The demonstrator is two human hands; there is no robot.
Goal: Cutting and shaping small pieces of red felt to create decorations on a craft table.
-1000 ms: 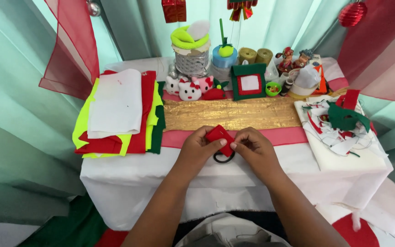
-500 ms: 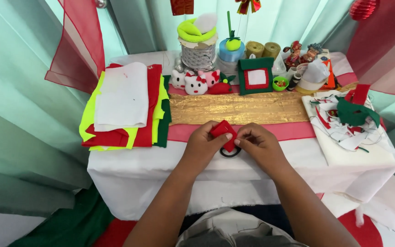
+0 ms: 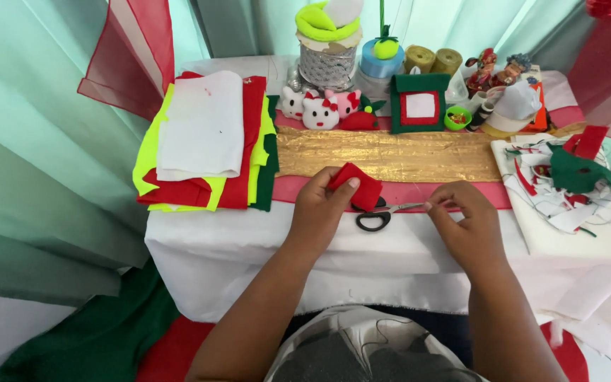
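I see a worktop draped in white cloth point(image 3: 235, 247) against pale teal curtains point(image 3: 37, 141), sheer red fabric panels point(image 3: 136, 49) hanging at both upper corners, and green and red cloth on the floor point(image 3: 107, 339).

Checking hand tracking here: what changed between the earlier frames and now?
The right hand let go of the red felt piece and moved off to the right, fingers pinched; whether they hold anything is too small to tell. The left hand alone now holds the felt, lifted slightly left, uncovering the black-handled scissors on the table. The felt stack, gold strip and ornaments stayed put.
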